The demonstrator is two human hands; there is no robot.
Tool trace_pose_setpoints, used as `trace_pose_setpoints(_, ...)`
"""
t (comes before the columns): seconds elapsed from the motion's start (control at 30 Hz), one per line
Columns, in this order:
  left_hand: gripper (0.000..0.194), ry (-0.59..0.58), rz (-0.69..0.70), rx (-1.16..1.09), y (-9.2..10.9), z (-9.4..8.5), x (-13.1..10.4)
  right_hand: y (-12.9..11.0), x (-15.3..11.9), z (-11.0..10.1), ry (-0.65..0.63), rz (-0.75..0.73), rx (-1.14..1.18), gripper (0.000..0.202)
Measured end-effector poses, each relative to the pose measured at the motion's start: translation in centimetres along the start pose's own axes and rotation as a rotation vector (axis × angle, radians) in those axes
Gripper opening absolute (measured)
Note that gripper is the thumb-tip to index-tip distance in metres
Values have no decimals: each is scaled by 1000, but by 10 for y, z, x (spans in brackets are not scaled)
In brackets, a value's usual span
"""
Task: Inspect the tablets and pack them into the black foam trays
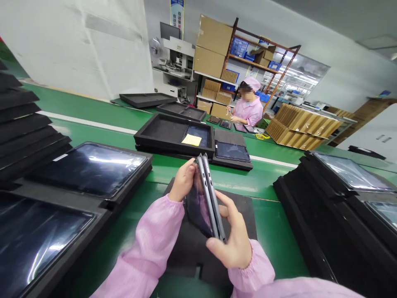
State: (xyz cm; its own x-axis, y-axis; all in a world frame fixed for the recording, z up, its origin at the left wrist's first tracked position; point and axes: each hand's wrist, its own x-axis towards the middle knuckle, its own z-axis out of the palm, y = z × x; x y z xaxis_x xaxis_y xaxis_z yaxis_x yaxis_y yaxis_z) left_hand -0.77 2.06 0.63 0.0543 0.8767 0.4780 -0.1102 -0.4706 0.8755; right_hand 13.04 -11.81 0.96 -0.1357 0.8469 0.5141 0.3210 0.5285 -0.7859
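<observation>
Two thin dark tablets (203, 207) stand on edge side by side between my hands, their port edges facing up toward me. My left hand (182, 179) grips their far end, thumb on the glossy screen of the left one. Around the near end and right side curls my right hand (232, 236), its thumb at the lower corner and its fingers behind the right tablet. Below them lies a black foam sheet (229, 269) with a small notch in it.
Black foam trays with tablets lie at left (93, 167) and right (350, 169). Ahead, a foam tray (167, 132) holds a tablet with a yellow note (192, 140). Foam trays are stacked far left (25, 124). A co-worker (248, 107) in pink sits across the green table (266, 178).
</observation>
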Motion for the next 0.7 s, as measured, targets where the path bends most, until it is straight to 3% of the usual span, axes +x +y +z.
trace_pose_setpoints(0.2, 75, -24, -32, 3, 4, 3, -2, -1, -4, -4, 54, 80, 171, 42)
trace_pose_setpoints(0.7, 71, -75, -76, -25, 5, 9, -5, 2, -3, -10, 132, 127, 207, 35)
